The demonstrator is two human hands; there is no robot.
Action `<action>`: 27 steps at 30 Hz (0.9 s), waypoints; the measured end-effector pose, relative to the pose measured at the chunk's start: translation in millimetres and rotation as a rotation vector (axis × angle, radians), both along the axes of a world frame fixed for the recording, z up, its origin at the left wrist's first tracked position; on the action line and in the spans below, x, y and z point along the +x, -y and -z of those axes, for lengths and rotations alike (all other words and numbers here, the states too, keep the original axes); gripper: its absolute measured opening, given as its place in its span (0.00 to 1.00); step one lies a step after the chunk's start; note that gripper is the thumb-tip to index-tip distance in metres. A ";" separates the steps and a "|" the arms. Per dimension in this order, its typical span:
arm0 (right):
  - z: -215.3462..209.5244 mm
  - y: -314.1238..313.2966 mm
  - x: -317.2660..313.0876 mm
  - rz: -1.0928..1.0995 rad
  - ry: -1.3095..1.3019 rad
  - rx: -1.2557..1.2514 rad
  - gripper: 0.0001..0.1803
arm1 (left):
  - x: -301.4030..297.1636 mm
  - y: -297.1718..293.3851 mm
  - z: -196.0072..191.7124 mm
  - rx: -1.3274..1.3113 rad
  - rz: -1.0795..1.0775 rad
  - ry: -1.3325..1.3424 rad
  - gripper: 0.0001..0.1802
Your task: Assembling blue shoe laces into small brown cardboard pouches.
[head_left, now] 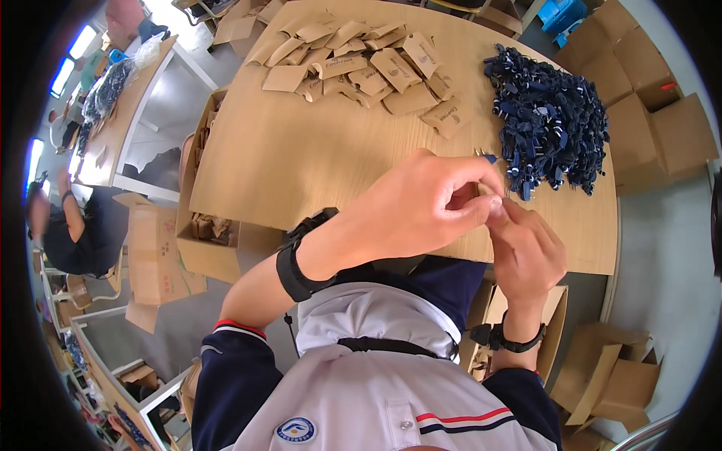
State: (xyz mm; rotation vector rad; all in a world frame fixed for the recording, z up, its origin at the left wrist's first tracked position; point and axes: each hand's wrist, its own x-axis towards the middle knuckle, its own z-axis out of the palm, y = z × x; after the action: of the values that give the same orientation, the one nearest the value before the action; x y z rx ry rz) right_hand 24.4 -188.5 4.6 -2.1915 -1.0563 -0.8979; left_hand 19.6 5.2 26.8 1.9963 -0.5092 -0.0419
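Above the near right part of the wooden table [361, 169], my hands meet fingertip to fingertip. My left hand [425, 203] is closed in a pinch, thumb against curled fingers. My right hand [528, 248] is closed too, its fingertips pressed to the left thumb. A small light-brown bit shows between the fingers, too covered to name. Just beyond the left knuckles is a dark blue plug [487, 156] with metal pins; whether it lies on the table or is held, I cannot tell. Close by on the right is a heap of dark blue corded plugs [549, 120].
Brown pillow-shaped cardboard packets [361, 64] lie spread over the far table. Open cartons stand at the left [199, 248], beside my right forearm [555, 316] and along the right wall [639, 120]. Another person [79, 233] sits at the far left near another table [135, 98].
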 end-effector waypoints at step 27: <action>66.4 11.0 -15.9 -0.122 -0.580 0.297 0.25 | -52.4 50.2 55.5 -0.802 -0.196 -0.425 0.13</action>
State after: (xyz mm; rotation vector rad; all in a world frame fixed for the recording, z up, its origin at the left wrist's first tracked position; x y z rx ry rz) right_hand 8.5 -199.5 -61.8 -1.9324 -0.7078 -0.3001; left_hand -32.9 -45.0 -28.6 1.1900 -0.0261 -0.1175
